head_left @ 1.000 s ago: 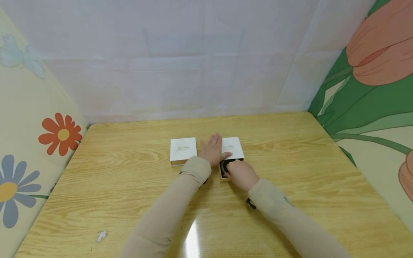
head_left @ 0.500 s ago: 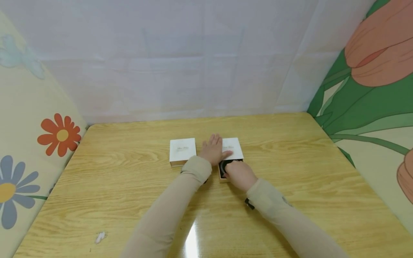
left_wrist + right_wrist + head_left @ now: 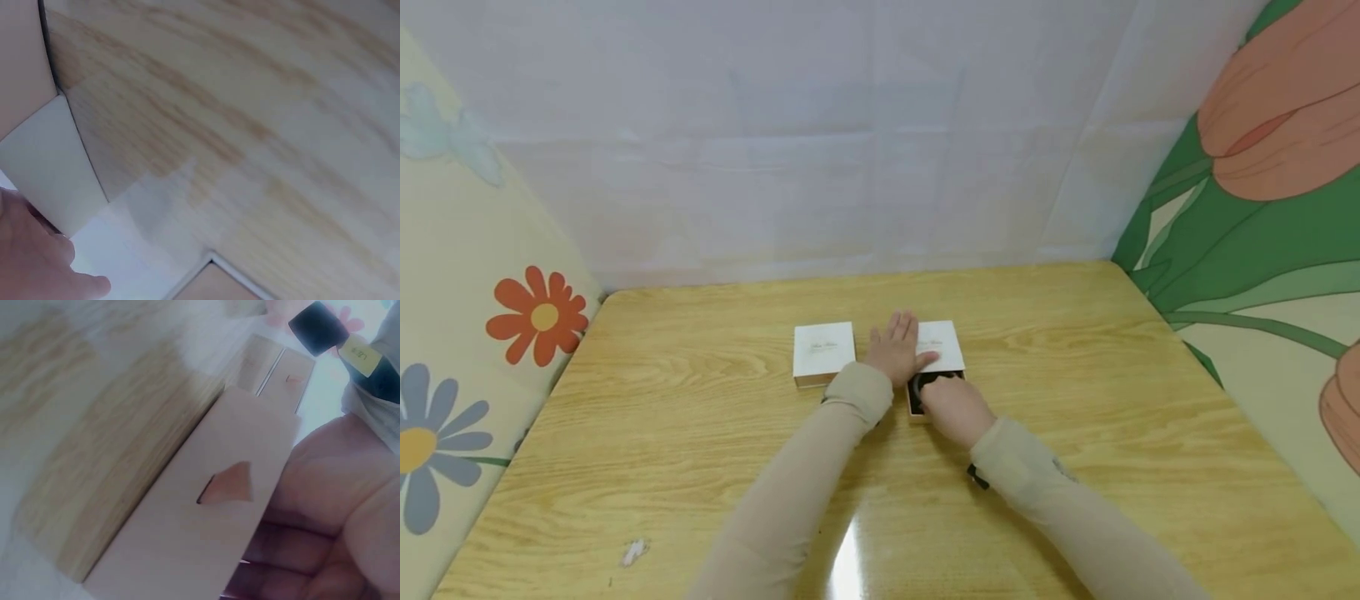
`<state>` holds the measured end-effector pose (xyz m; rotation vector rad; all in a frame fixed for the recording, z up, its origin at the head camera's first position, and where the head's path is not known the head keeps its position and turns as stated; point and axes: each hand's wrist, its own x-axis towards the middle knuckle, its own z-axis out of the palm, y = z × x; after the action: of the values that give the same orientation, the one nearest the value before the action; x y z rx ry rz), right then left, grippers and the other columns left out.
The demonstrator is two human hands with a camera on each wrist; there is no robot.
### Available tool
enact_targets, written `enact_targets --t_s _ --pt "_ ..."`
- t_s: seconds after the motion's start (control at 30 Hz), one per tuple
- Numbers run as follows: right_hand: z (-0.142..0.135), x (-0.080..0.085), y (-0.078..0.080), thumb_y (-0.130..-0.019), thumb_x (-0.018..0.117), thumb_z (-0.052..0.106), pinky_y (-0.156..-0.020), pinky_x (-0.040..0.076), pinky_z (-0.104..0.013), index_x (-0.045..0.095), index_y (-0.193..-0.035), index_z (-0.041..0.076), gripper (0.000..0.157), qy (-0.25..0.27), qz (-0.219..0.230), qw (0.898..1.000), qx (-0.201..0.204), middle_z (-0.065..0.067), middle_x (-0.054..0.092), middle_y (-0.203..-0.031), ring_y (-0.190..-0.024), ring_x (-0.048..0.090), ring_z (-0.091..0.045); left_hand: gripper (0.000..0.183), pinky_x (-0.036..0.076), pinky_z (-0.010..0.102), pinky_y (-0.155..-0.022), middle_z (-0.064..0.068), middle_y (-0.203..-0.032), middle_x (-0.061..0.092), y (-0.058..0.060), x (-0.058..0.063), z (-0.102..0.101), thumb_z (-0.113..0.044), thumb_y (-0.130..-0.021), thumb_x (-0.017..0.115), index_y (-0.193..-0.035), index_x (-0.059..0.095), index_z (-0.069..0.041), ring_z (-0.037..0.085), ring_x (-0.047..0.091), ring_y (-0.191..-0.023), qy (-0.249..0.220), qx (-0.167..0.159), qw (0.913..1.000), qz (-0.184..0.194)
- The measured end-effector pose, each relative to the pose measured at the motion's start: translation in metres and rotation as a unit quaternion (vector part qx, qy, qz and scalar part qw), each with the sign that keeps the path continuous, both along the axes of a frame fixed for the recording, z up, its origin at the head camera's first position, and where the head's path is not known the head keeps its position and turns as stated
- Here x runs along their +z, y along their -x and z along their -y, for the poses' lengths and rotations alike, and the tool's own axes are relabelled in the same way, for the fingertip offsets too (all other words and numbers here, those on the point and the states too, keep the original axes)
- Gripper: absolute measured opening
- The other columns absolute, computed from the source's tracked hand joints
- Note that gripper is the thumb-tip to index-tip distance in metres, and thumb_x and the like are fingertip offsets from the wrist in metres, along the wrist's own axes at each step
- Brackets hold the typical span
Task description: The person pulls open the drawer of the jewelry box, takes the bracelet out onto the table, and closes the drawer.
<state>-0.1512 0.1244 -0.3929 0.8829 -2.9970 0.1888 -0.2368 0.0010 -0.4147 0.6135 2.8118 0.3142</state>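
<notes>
A white-topped box [image 3: 942, 343] stands right of the table's middle, its near part open onto a black-lined tray [image 3: 916, 410]. My left hand [image 3: 893, 354] lies along the box's left side with straight fingers, the thumb stretched over the white top. Fingers of my right hand [image 3: 958, 407] curl down into the tray at a dark curved band [image 3: 917, 385], whose rest is hidden under them. In the right wrist view the same hand [image 3: 325, 506] bends its fingers over the edge of a pale box wall [image 3: 162, 544]; the fingertips are out of sight.
A second white-topped box [image 3: 823, 348], closed, sits left of my left hand. A small white scrap or mark [image 3: 635, 551] shows on the wooden table [image 3: 685, 450] at the near left. A white cloth [image 3: 820, 183] hangs behind the table, with flower-painted panels on both sides.
My right fingers have shifted slightly within the tray, covering more of the dark band. The left hand and both boxes stay almost as they were.
</notes>
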Motion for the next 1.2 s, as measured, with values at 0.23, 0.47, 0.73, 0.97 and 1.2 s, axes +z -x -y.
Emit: enact_targets --t_s 0.23,0.47,0.73,0.97,1.2 --pt "0.0 -0.002 -0.002 -0.081 0.074 -0.004 -0.058 0.057 -0.038 0.068 -0.075 -0.001 0.008 0.013 -0.012 1.0 0.005 -0.012 0.066 -0.069 -0.064 0.067 -0.026 0.074 0.007 0.051 -0.117 0.014 -0.161 0.013 0.0 0.0 -0.001 -0.053 -0.102 0.029 -0.155 0.015 -0.003 0.025 0.004 -0.148 0.015 0.002 0.9997 -0.018" --pt "0.002 0.002 -0.002 -0.082 0.071 -0.005 -0.054 0.055 -0.036 0.068 -0.075 -0.001 0.009 0.024 0.012 0.999 -0.028 -0.011 0.065 -0.066 -0.059 0.065 -0.024 0.077 0.007 0.05 -0.118 0.013 -0.162 0.003 -0.001 0.002 -0.002 -0.055 -0.101 0.027 -0.155 0.01 -0.003 0.024 -0.001 -0.148 0.019 0.011 0.9997 -0.006" --pt "-0.001 0.005 -0.008 -0.08 0.071 -0.004 -0.054 0.055 -0.039 0.066 -0.079 -0.003 0.005 0.025 0.014 0.999 -0.042 -0.012 0.065 -0.068 -0.06 0.065 -0.026 0.072 0.008 0.048 -0.118 0.011 -0.162 -0.003 -0.008 0.015 -0.002 -0.052 -0.103 0.021 -0.156 0.004 -0.005 0.024 -0.004 -0.148 0.027 0.007 0.9995 0.012" --pt "-0.008 0.004 -0.017 -0.082 0.073 0.0 -0.045 0.052 -0.034 0.062 -0.085 -0.007 0.013 0.018 -0.037 0.999 -0.033 -0.011 0.06 -0.063 -0.05 0.059 -0.02 0.069 0.012 0.048 -0.118 0.012 -0.162 0.0 -0.013 0.022 -0.002 -0.049 -0.105 0.021 -0.156 0.006 -0.004 0.025 0.0 -0.148 0.035 0.004 0.9994 0.002" --pt "-0.019 0.004 -0.021 -0.085 0.07 0.001 -0.041 0.049 -0.03 0.059 -0.08 -0.003 0.013 0.042 -0.088 0.995 -0.006 -0.009 0.058 -0.06 -0.047 0.057 -0.018 0.069 0.011 0.048 -0.118 0.011 -0.162 -0.001 -0.01 0.02 -0.002 -0.049 -0.105 0.019 -0.156 0.004 -0.005 0.025 -0.001 -0.148 0.038 0.004 0.9993 0.006"
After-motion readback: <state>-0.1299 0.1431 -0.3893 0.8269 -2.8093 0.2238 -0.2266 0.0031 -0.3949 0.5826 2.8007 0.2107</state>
